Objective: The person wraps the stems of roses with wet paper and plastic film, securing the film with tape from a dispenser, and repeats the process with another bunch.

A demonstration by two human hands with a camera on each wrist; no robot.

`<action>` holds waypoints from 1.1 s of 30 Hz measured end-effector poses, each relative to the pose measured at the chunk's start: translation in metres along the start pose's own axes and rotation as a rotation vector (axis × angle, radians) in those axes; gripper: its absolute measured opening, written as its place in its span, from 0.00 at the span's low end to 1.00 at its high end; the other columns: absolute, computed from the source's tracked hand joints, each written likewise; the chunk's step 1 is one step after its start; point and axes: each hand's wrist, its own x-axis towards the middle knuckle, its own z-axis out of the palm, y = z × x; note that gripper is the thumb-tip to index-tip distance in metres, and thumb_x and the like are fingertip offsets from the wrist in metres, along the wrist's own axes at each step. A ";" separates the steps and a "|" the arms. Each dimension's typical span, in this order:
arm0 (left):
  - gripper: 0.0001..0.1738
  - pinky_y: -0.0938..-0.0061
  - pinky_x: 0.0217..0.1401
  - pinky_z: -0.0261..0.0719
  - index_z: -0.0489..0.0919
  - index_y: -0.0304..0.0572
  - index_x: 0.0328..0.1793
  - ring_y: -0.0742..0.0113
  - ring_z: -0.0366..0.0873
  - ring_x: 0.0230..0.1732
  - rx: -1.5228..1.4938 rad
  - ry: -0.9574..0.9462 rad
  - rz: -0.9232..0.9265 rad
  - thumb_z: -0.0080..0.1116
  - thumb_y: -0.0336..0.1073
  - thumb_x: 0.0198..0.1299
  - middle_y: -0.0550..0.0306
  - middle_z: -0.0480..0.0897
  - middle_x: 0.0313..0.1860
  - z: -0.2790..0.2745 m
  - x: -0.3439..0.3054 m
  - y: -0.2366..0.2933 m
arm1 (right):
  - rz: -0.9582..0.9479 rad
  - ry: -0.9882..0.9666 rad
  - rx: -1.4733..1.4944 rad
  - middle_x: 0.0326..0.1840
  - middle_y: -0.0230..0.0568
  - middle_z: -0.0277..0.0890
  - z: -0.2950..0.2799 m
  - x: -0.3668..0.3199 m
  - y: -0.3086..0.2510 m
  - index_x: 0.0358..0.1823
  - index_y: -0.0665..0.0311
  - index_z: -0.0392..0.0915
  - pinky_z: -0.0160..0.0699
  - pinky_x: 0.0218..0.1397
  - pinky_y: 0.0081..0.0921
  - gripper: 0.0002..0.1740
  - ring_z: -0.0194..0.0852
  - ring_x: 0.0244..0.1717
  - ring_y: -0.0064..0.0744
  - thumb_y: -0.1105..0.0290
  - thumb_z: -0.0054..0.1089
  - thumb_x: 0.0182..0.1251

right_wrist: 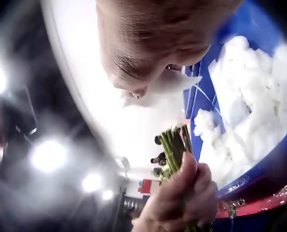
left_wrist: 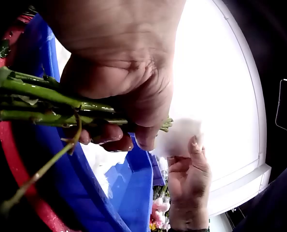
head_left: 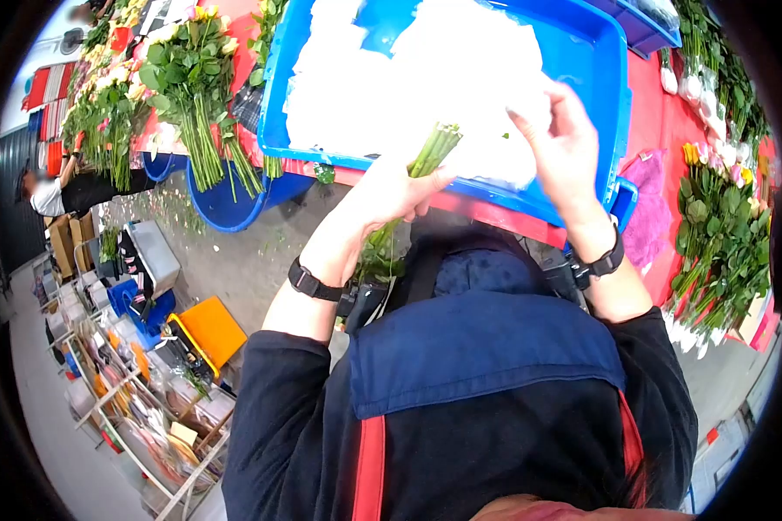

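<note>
Centre of the head view: the left hand (head_left: 400,195) curls round a bundle of green stems (head_left: 435,149); right of it, the right hand (head_left: 566,143) pinches a white piece (left_wrist: 183,137) (washed out by glare) before a blue tray (head_left: 614,95) at the frame's top

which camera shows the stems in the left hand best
The left wrist view: the stems run large and close there, though the left hand covers part. The head view shows them small; the right wrist view shows mainly their cut ends.
</note>
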 end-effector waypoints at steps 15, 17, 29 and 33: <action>0.20 0.78 0.21 0.73 0.76 0.37 0.42 0.69 0.76 0.19 -0.501 -0.013 0.224 0.46 0.49 0.72 0.55 0.78 0.23 0.012 -0.003 -0.035 | 0.374 -0.491 0.192 0.49 0.39 0.76 0.039 -0.008 0.003 0.60 0.74 0.67 0.75 0.54 0.23 0.30 0.72 0.50 0.23 0.65 0.67 0.60; 0.25 0.78 0.21 0.73 0.76 0.37 0.41 0.70 0.75 0.18 -0.410 0.074 0.295 0.42 0.54 0.73 0.56 0.78 0.23 0.017 -0.008 -0.037 | 0.416 -0.488 0.244 0.50 0.40 0.76 0.043 -0.009 0.007 0.63 0.73 0.64 0.75 0.54 0.25 0.35 0.73 0.50 0.23 0.66 0.68 0.58; 0.35 0.78 0.16 0.68 0.76 0.38 0.45 0.69 0.72 0.17 -0.726 -0.081 0.219 0.48 0.68 0.63 0.56 0.78 0.26 0.000 0.000 -0.035 | 0.635 -0.495 0.655 0.44 0.41 0.80 0.071 -0.011 0.004 0.60 0.71 0.69 0.78 0.49 0.26 0.31 0.79 0.43 0.26 0.70 0.70 0.55; 0.24 0.76 0.20 0.72 0.76 0.38 0.47 0.68 0.77 0.21 -0.829 0.023 0.205 0.49 0.55 0.68 0.56 0.79 0.30 -0.002 0.002 -0.038 | 0.597 -0.306 0.585 0.39 0.39 0.81 0.089 -0.012 0.026 0.43 0.68 0.80 0.78 0.46 0.24 0.12 0.79 0.42 0.26 0.71 0.66 0.58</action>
